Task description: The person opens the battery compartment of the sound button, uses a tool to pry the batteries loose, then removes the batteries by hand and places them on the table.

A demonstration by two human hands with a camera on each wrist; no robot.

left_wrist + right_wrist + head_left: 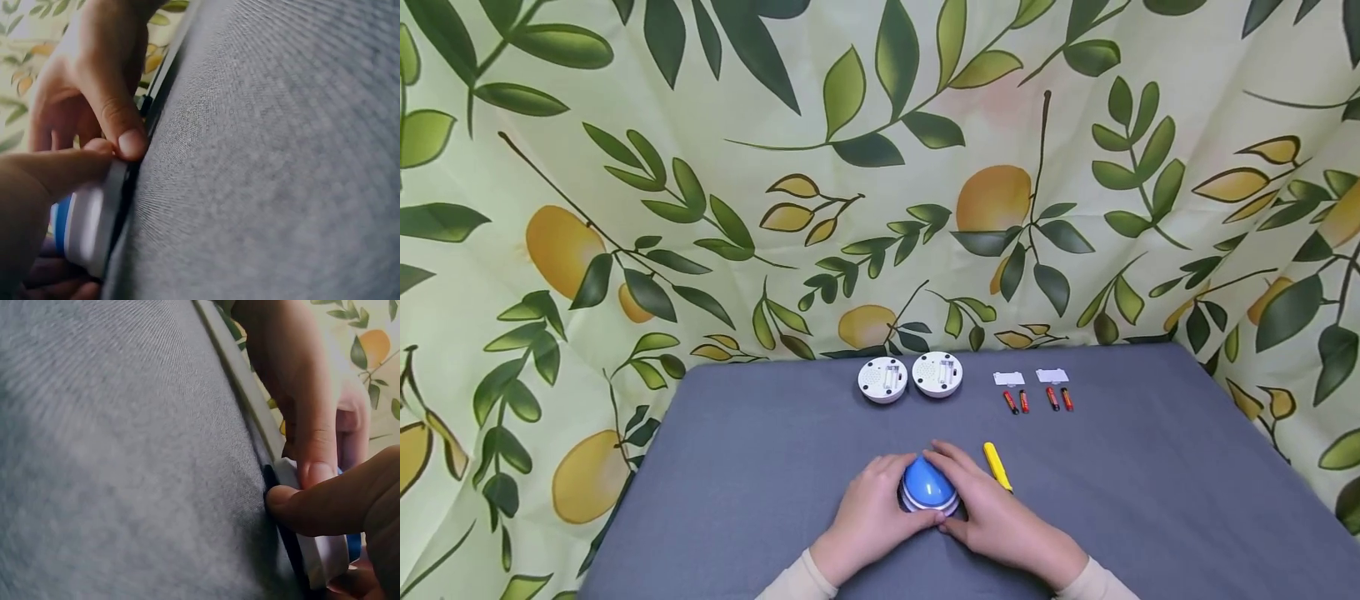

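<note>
Near the front of the table, a round buzzer button with a blue dome [928, 482] and a white base [92, 225] stands on the cloth. My left hand [871, 510] holds its left side, fingers curved round it and thumb at the front. From the right, my right hand [996, 510] curves round the same button, its thumb meeting the left one at the near edge. Both wrist views show the thumbs pressed to the base's low rim. Just beyond the right hand lies a yellow-handled tool [997, 465], its near end partly hidden.
Two white round units [882, 380] [937, 374] sit at the back with battery compartments facing up. Right of them lie two white battery covers [1009, 378] [1052, 376] and several red-and-black batteries [1024, 402]. A patterned curtain [865, 250] hangs behind the grey table [760, 467].
</note>
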